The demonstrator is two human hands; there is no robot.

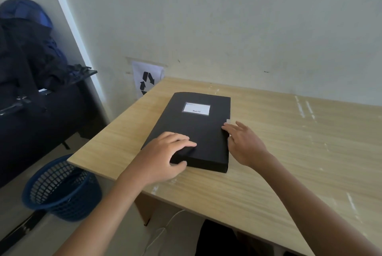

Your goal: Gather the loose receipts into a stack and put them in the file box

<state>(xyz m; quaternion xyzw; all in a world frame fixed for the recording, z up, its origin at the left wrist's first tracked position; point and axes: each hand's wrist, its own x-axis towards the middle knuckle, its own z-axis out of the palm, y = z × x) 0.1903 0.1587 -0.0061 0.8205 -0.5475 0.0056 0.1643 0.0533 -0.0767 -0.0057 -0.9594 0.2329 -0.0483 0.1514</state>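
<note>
Beneath my two hands sits one file box (194, 123): left hand (165, 156) grips its near corner, right hand (244, 144) lies spread against its side.

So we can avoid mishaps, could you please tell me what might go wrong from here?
The box lies near the desk edge, above the basket; a push from the right hand at its side could slide it off. The left hand holds only one corner, so the box may pivot. No receipts show, so some may be missed.
</note>
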